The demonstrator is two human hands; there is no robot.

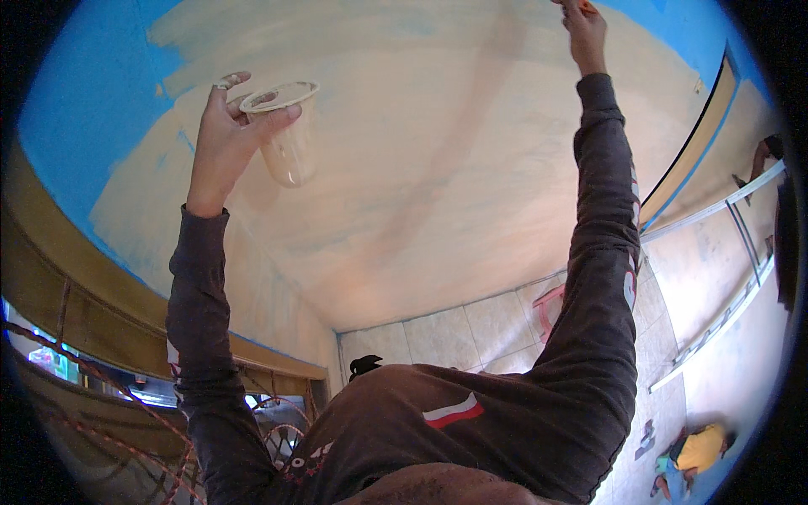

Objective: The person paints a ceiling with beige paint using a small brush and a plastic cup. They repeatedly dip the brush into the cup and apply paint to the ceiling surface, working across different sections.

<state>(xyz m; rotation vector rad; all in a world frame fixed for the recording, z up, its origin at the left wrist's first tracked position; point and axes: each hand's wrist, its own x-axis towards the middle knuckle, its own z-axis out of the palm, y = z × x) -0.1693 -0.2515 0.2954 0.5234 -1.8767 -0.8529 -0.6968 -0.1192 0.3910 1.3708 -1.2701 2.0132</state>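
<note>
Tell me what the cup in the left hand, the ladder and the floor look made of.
Cup: probably clear plastic, glossy; light glints on its translucent wall.
Ladder: likely metal, perhaps aluminium, judging by silvery rails.
Floor: seemingly ceramic or stone tile, slightly shiny, with joint lines.

dark long-sleeved top (387,421) | snug cuffs (598,91) | red-white chest patch (454,411) | sleeve lettering (630,284)

Pale tiled floor (438,334), a partly hidden pink stool-like item (549,303) on it, a light metal ladder (736,302) at right, a person in a yellow top (701,450) below, twisted reddish metal grille (135,389) at lower left.
</note>
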